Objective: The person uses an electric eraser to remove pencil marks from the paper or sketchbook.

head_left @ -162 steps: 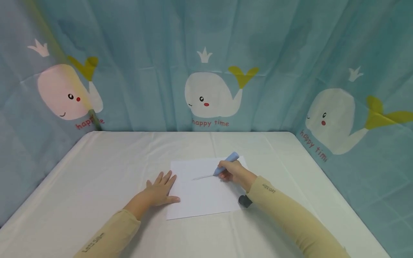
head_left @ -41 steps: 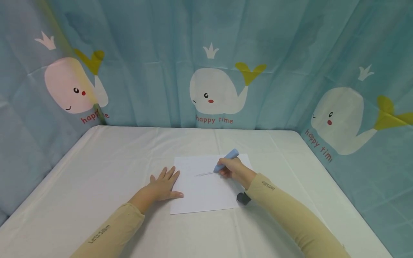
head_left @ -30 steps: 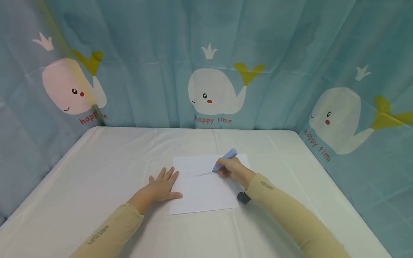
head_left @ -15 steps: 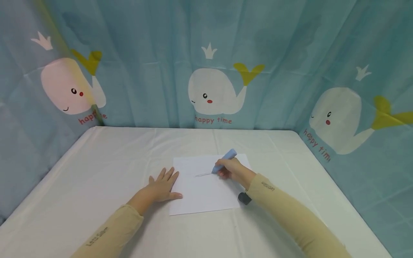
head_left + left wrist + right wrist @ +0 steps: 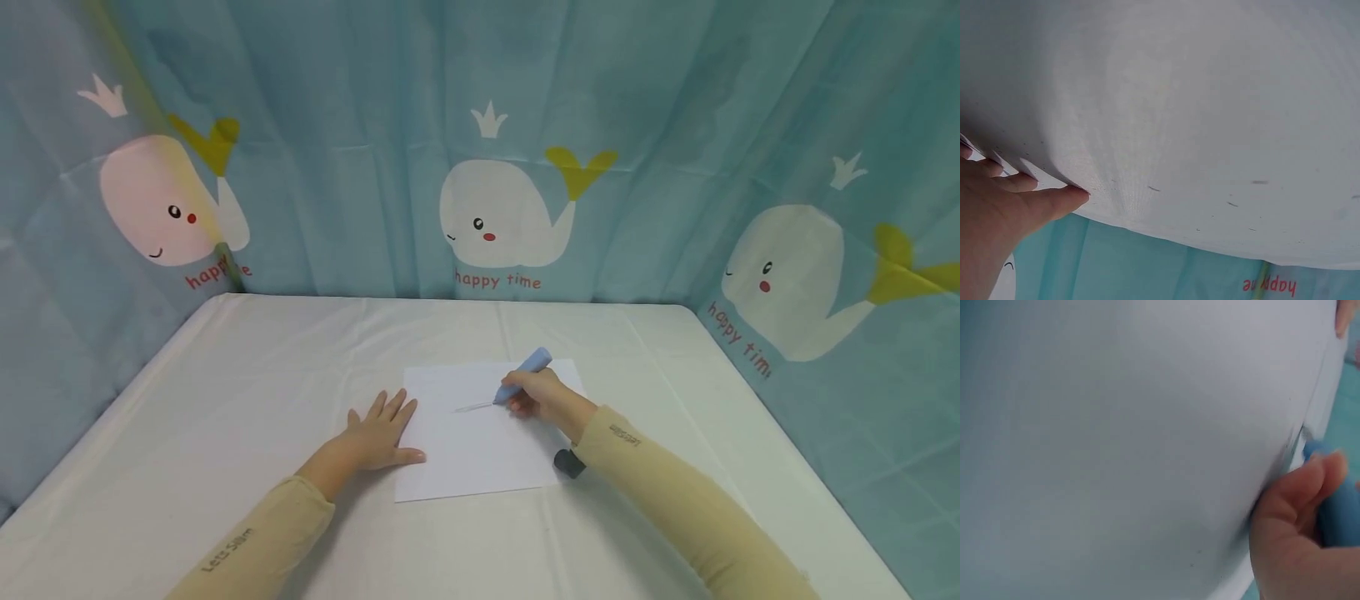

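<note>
A sheet of white paper lies on the white-covered table. My right hand pinches a thick light-blue pen between thumb and fingers. The pen leans to the upper right, its tip at the right end of a thin, grey, nearly level line on the paper. In the right wrist view, the thumb and a finger grip the blue pen near its tip. My left hand rests flat on the paper's left edge, fingers spread. The left wrist view shows these fingers stretched out against the white surface.
A small black rounded object shows beside the right sleeve, over the paper's lower right edge. White cloth covers the table. Blue curtains printed with whales stand behind it and at both sides.
The pen tip sat slightly above the line's right end a second ago and is now down at that end. The left hand stays in place on the paper; the head view has shifted slightly.
</note>
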### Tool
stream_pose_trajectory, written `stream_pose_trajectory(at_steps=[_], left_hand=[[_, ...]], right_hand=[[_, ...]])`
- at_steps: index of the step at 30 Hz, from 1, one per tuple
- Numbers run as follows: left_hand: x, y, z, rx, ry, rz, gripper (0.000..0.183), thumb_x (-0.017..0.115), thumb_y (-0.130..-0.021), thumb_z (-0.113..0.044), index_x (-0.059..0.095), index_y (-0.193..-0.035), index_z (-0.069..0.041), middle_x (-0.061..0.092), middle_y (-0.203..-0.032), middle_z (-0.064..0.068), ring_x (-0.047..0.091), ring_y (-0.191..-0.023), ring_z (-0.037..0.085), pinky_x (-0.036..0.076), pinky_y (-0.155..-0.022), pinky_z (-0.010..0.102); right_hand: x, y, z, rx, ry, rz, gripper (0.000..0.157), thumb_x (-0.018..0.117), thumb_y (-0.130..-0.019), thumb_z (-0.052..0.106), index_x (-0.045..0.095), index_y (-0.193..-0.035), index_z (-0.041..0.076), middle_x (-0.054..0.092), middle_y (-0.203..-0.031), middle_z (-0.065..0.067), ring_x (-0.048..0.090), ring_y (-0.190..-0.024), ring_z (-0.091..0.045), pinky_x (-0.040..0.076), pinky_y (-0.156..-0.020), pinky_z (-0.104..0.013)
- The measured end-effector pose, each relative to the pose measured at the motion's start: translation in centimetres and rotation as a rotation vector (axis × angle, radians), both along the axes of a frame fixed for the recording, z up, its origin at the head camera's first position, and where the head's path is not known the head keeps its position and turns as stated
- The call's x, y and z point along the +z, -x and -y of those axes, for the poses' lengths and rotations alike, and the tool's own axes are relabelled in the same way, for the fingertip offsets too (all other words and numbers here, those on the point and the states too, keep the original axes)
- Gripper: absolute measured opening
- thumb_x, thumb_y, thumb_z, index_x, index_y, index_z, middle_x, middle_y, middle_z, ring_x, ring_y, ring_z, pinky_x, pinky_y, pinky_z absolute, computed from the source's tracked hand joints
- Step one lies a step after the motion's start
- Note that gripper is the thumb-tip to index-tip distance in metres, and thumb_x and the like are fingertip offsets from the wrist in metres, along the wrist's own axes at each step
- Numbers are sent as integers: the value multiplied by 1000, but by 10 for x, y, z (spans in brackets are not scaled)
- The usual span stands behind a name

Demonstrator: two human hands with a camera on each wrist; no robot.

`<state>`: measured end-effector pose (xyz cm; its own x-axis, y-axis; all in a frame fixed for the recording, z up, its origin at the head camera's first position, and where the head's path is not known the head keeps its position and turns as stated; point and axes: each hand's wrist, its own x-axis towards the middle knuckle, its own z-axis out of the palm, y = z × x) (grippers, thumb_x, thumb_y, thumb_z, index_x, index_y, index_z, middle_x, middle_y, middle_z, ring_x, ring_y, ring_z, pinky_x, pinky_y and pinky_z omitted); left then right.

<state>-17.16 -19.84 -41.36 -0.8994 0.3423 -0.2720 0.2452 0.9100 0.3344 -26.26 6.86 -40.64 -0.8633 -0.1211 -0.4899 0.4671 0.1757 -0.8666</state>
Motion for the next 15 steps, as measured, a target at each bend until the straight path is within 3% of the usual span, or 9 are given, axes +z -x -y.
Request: stream_pose_trajectory(at_steps=[7, 15], left_hand=[[-2, 0, 1, 1, 12, 0, 94, 59, -89, -58, 23, -152, 2, 10, -158, 26, 3, -143, 50, 6, -99, 79], [2, -1, -1, 2, 2, 1, 94, 61, -88, -56, 24, -151, 3, 10, -158, 27, 3, -142, 51, 7, -99, 79]], right_hand=[[-3, -1, -1, 22, 21, -12, 23, 63, -89, 10, 59, -104, -7, 60, -64, -8, 55, -50, -12, 48, -50, -21], [-5, 0, 2, -51, 23, -20, 20, 62, -84, 8, 60, -99, -6, 60, -62, -8, 55, -47, -11, 47, -49, -20]])
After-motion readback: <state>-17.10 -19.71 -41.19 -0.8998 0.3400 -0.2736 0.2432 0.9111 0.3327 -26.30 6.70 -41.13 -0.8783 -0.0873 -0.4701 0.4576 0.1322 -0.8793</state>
